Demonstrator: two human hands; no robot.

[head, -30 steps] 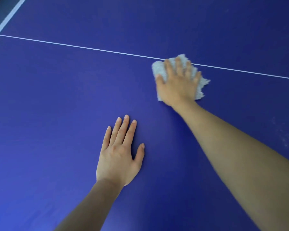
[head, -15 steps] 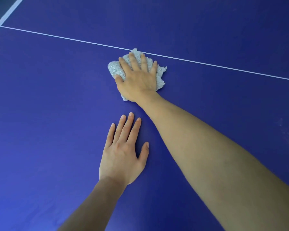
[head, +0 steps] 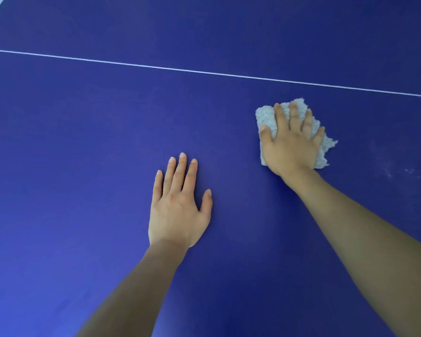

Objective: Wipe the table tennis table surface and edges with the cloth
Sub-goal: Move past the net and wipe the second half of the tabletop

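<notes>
On the table (head: 83,142), cloth (head: 266,116) (pale) lies beneath right hand (head: 291,147).

left grip (head: 178,210) lies palm down, fingers straight and close together, thumb out to the side, forearm (head: 131,288) angled up from below. right grip (head: 291,144) reaches farther ahead, palm down, fingers spread and flat.

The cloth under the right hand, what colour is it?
The cloth is pale grey-white and fluffy, seen in the head view against the blue table.
</notes>
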